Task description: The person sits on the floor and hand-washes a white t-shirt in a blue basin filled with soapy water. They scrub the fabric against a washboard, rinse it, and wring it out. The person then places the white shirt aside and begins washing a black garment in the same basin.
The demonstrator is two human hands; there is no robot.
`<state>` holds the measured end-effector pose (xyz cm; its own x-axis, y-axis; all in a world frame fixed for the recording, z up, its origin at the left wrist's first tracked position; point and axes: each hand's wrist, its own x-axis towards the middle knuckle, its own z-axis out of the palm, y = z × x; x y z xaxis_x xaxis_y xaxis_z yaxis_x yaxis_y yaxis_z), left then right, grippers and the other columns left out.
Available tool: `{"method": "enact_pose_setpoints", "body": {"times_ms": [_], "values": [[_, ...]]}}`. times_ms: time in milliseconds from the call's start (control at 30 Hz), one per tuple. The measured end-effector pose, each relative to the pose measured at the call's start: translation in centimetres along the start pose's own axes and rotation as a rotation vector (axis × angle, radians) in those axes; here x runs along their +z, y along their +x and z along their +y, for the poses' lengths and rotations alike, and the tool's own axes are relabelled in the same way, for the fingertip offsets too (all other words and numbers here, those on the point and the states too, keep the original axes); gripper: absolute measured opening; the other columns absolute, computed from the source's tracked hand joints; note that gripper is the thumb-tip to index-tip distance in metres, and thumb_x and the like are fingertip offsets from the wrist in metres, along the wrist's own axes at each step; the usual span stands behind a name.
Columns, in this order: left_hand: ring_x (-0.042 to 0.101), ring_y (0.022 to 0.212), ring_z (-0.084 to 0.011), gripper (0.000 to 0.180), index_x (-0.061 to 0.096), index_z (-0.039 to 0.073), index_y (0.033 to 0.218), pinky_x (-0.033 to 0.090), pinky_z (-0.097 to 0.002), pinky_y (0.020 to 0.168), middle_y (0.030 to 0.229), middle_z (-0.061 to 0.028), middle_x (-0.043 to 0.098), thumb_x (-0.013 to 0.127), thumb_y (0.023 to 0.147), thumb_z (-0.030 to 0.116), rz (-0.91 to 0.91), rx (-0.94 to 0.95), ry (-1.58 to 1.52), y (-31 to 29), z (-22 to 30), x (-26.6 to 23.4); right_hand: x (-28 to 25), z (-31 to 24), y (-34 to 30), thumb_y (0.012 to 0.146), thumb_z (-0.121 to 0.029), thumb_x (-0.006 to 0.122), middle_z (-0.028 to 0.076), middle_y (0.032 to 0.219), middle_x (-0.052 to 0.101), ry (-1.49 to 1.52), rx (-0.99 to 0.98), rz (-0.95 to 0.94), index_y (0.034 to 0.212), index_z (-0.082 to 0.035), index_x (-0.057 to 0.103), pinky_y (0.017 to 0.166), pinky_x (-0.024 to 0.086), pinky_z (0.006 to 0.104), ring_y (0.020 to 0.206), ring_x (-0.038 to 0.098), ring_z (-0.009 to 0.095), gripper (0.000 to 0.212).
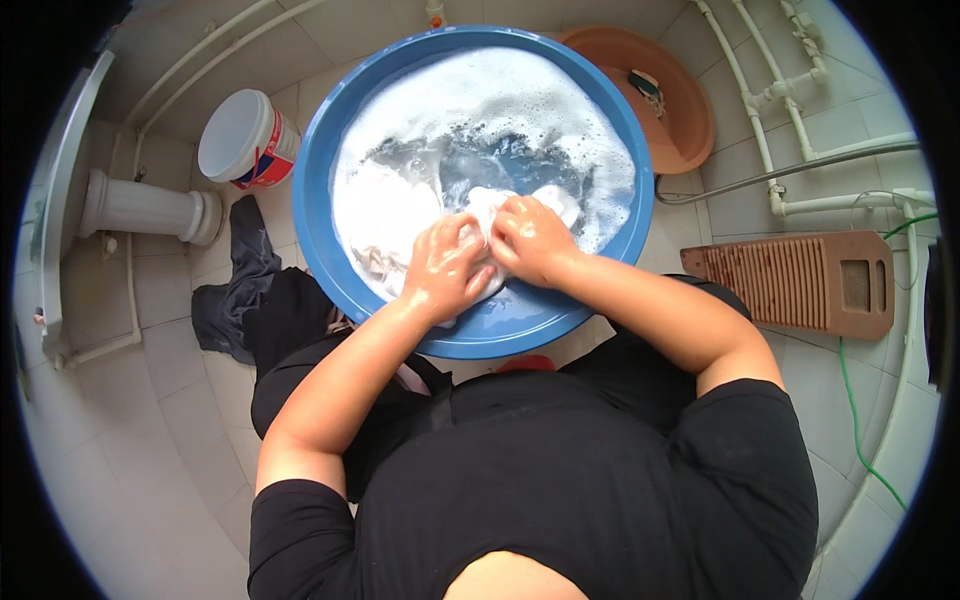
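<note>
A large round blue basin (316, 212) full of sudsy water stands in front of me. Over its near half, my left hand (443, 262) and my right hand (530, 238) are close together, both closed on a wet white cloth (487, 203). Part of the cloth bunches up between my hands, and some lies beyond my right fingers. Foam streaks my left hand. More pale fabric (375, 262) shows in the suds left of my left hand. How far the cloth reaches under the foam is hidden.
Behind the basin at right is an orange-brown tub (668, 128) with a brush (647, 88). A ridged brown washboard (800, 280) leans at right near white pipes (760, 150) and a green hose (850, 400). At left are a white bucket (240, 140), dark clothes (235, 290) and a sink pedestal (150, 208).
</note>
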<state>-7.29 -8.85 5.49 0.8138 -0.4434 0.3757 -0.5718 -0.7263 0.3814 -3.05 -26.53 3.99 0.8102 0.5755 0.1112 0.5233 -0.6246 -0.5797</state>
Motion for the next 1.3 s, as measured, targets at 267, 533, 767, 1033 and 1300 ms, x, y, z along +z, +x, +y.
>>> {"method": "enact_pose_setpoints", "body": {"times_ms": [267, 533, 767, 1033, 1300], "values": [[0.054, 0.091, -0.037, 0.031, 0.051, 0.003, 0.101, 0.043, -0.0422, 0.08, 0.099, -0.019, 0.056, 0.051, 0.085, 0.03, -0.013, -0.594, -0.009, 3.2, -4.8, 5.0, 2.7, 3.4, 5.9, 0.075, -0.038, 0.056, 0.013, 0.09, 0.059, -0.41, 0.252, 0.401, 0.08, -0.008, 0.06, 0.075, 0.042, 0.0428, 0.09, 0.054, 0.031, 0.031], [0.053, 0.08, -0.0356, 0.011, 0.051, 0.005, 0.087, 0.042, -0.0427, 0.072, 0.086, -0.0154, 0.055, 0.047, 0.082, 0.013, -0.021, -0.297, -0.129, 0.8, -2.0, 2.6, 1.1, 0.1, 1.0, 0.076, -0.024, 0.059, 0.014, 0.088, 0.058, 0.221, -0.077, 0.158, 0.066, -0.004, 0.054, 0.071, 0.045, 0.0389, 0.085, 0.056, 0.031, 0.023], [0.055, 0.083, -0.0337, 0.02, 0.054, 0.006, 0.092, 0.041, -0.0442, 0.074, 0.09, -0.0158, 0.059, 0.044, 0.085, 0.022, -0.039, -0.582, 0.252, 4.4, -5.6, 6.0, 3.7, 2.8, 7.1, 0.075, -0.033, 0.056, 0.012, 0.079, 0.058, -0.153, 0.295, 0.13, 0.078, -0.009, 0.055, 0.073, 0.044, 0.0428, 0.08, 0.056, 0.032, 0.025], [0.052, 0.081, -0.0339, 0.006, 0.05, 0.004, 0.082, 0.042, -0.0398, 0.068, 0.089, -0.0147, 0.054, 0.052, 0.077, 0.006, 0.009, -0.173, -0.108, 1.2, -3.1, 2.4, 1.9, 1.8, 2.1, 0.071, -0.026, 0.061, 0.01, 0.074, 0.051, 0.275, -0.095, 0.151, 0.064, -0.007, 0.05, 0.067, 0.042, 0.0388, 0.074, 0.05, 0.031, 0.023], [0.056, 0.084, -0.0307, 0.022, 0.057, 0.009, 0.088, 0.04, -0.0458, 0.075, 0.092, -0.0125, 0.059, 0.045, 0.083, 0.026, -0.299, -0.489, 0.356, 5.4, -6.0, 4.2, 2.5, 3.1, 8.5, 0.072, -0.032, 0.053, 0.016, 0.087, 0.062, -0.225, 0.293, 0.076, 0.078, -0.008, 0.064, 0.076, 0.046, 0.0408, 0.084, 0.058, 0.032, 0.027]]}}
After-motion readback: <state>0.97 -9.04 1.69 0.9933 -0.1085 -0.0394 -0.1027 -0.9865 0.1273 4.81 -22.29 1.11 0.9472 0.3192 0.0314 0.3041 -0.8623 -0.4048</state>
